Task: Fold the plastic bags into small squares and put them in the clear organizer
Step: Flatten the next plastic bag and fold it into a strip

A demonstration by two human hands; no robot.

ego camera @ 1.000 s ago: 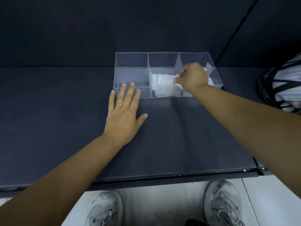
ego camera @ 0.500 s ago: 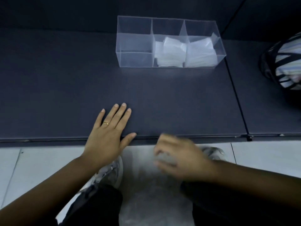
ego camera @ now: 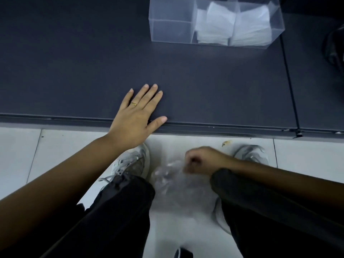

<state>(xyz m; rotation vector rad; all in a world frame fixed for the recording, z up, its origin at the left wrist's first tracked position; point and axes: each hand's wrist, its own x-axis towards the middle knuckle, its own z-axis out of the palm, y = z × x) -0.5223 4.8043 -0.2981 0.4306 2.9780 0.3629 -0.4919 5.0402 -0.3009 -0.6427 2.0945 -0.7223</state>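
Observation:
The clear organizer [ego camera: 171,28] stands at the far side of the dark table, its left compartment bare and its middle and right compartments holding folded white plastic bags [ego camera: 214,28]. My left hand [ego camera: 137,116] lies flat with straight fingers on the table's near edge. Below the table, between my knees, my right hand [ego camera: 202,159] curls its fingers into a crumpled clear plastic bag [ego camera: 173,181] that lies on the floor. The image is blurred there.
The dark table [ego camera: 204,81] has a seam at the right [ego camera: 290,81]. A dark bag sits at the far right edge [ego camera: 335,45]. My grey shoes [ego camera: 134,164] and black trousers stand on the white tiled floor beneath.
My right hand left the organizer, dropped below the table edge and took hold of a loose bag on the floor. My left hand slid back to the near edge. My head tilted down.

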